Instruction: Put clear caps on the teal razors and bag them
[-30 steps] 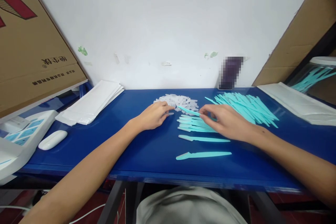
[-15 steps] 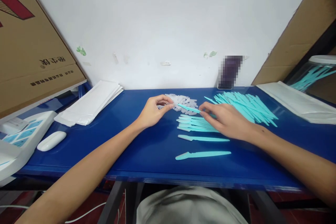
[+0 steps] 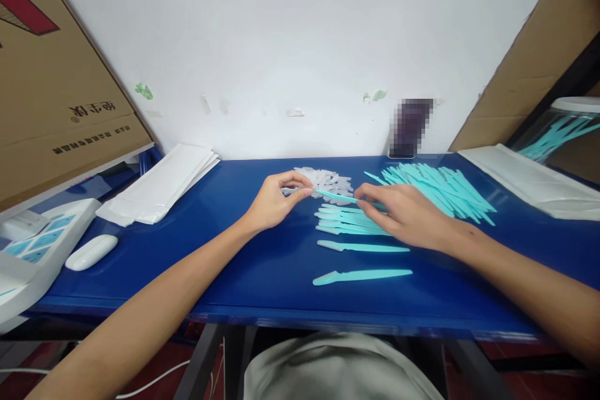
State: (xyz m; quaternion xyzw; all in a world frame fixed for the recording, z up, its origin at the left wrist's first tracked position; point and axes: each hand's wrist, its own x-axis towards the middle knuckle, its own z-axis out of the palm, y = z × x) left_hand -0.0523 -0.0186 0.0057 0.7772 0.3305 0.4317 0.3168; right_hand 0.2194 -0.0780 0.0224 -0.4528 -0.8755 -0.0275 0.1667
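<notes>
My right hand point(image 3: 391, 209) pinches the handle of a turquoise eyebrow razor point(image 3: 335, 195), its blade end pointing left. At that end are the closed thumb and fingertips of my left hand point(image 3: 281, 197). A whitish, translucent piece shows between the left fingers, mostly hidden; it looks like the small blade caps point(image 3: 335, 182) heaped just behind. Below the hands, several razors lie in a row, blade ends to the left, with one razor point(image 3: 363, 247) and a nearer razor point(image 3: 363, 276) set apart. Right of my right hand spreads a large pile of turquoise razors point(image 3: 445, 190).
White plastic pouches point(image 3: 159, 181) lie on the blue table point(image 3: 225, 269) at left, near a white mouse-shaped object point(image 3: 91, 252) and a white device point(image 3: 70, 231). A blurred phone point(image 3: 410, 128) leans on the wall. At right are a white pouch point(image 3: 529, 178) and a clear jar point(image 3: 562, 134) of razors.
The razor's blade end has come to my left fingertips, where a small gap showed before. My left hand has shifted slightly right; my right hand has hardly moved.
</notes>
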